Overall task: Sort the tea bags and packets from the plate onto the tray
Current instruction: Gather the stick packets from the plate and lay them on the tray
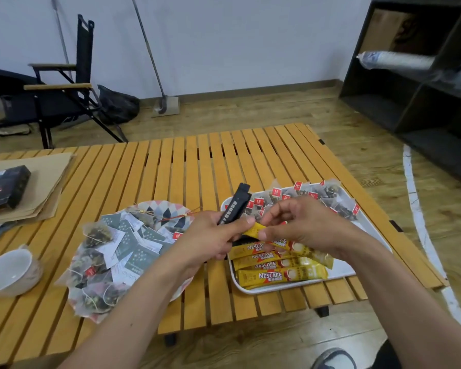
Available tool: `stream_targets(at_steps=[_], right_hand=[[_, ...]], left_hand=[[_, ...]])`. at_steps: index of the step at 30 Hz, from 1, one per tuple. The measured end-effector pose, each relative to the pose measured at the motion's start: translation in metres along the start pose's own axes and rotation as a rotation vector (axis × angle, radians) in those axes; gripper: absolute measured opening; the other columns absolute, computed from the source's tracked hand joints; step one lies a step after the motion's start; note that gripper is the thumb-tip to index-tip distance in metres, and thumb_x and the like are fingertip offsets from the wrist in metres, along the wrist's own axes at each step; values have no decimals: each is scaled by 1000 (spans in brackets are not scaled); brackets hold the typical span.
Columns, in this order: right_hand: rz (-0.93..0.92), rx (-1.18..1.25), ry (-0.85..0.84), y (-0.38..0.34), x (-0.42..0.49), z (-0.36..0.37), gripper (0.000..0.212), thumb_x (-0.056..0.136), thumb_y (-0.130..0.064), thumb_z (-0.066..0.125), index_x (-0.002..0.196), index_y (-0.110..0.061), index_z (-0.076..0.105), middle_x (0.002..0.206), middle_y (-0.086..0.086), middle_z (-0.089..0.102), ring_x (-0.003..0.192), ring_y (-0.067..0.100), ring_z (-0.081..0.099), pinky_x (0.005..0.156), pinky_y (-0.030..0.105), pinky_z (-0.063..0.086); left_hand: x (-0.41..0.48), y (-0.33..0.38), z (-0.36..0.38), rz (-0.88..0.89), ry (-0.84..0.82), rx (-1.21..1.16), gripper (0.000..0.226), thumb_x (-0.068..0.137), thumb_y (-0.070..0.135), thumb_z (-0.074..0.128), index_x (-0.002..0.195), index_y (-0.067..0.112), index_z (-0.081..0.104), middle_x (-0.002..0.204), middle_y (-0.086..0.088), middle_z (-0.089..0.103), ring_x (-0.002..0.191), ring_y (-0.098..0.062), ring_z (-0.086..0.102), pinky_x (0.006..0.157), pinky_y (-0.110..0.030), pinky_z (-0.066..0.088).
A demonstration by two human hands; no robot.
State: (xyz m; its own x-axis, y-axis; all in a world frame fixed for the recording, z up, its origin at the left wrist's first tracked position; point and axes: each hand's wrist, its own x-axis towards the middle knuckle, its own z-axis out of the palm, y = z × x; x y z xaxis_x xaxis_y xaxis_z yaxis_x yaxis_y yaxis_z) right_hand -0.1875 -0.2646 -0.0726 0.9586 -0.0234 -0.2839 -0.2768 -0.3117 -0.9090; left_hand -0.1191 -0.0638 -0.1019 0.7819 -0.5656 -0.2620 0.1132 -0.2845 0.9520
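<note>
While the left hand (210, 235) grips a slim black stick packet (236, 203) jutting up past its fingers, the right hand (301, 225) pinches a glossy yellow packet (252, 231) at its thumb, just above the white tray (342, 269) holding flat yellow sticks (277, 275).

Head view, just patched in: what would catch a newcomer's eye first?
Centre frame, the left hand grips a black stick packet while the right hand pinches a yellow packet. Under them a white tray holds yellow Nescafe sticks at its near end and red-tagged tea bags at its far end; left of it, a patterned plate lies heaped with tea bags.
</note>
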Motion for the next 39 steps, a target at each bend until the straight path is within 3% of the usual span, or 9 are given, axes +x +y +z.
stream_targets(at_steps=[3,8,14,17,20,23,27,36,39], right_hand=[[81,18,-42,2,-2,-17,33,77,-4,84,108,-5,72,100,17,78,94,33,76,90,47,59],[228,136,133,17,-1,-49,30,79,-7,83,108,-6,75,91,12,79,79,20,76,68,27,56],[353,93,207,30,11,-50,19,84,0,79,101,-6,74,85,10,79,76,21,75,64,28,57],[392,38,233,33,18,-47,18,86,1,77,102,-6,71,77,6,78,68,18,74,58,27,56],[420,-17,245,35,21,-46,16,86,1,77,99,-7,71,74,4,77,64,16,74,60,28,56],[417,-60,266,34,19,-46,13,85,-2,80,92,-9,71,78,7,78,65,16,74,60,28,55],[421,-87,288,31,19,-41,14,81,-7,84,89,-7,72,86,11,80,69,18,74,58,28,55],[436,-306,336,24,17,-32,31,78,-33,88,87,-6,77,84,9,80,87,23,78,82,37,63],[399,-357,355,21,13,-29,33,71,-37,92,80,-10,75,78,6,78,84,23,76,82,39,62]], left_hand=[[0,0,-7,22,87,27,31,94,37,71,78,15,56,63,-3,43,46,-11,33,44,-22,29],[4,-11,-28,-45,214,115,36,95,38,69,80,7,64,64,-7,52,45,-14,35,44,-23,29],[13,-23,-14,-35,245,419,36,94,34,71,64,16,65,43,9,52,35,-1,41,43,-18,35],[18,-26,-11,3,271,474,26,92,37,73,73,21,65,57,4,62,42,-4,48,50,-25,38],[17,-23,-8,32,279,459,18,91,41,73,85,26,66,74,1,71,58,-7,58,52,-23,39],[15,-21,-8,55,266,451,16,90,40,75,87,25,67,71,8,68,64,-4,61,53,-21,41],[15,-26,-5,63,286,666,20,83,42,80,88,24,72,76,8,69,75,-10,66,61,-30,49],[13,-25,1,126,345,774,35,83,44,80,69,32,50,68,12,58,72,-14,61,56,-29,40],[12,-21,3,161,303,678,29,82,48,80,76,26,62,71,7,66,70,-11,64,56,-31,46]])
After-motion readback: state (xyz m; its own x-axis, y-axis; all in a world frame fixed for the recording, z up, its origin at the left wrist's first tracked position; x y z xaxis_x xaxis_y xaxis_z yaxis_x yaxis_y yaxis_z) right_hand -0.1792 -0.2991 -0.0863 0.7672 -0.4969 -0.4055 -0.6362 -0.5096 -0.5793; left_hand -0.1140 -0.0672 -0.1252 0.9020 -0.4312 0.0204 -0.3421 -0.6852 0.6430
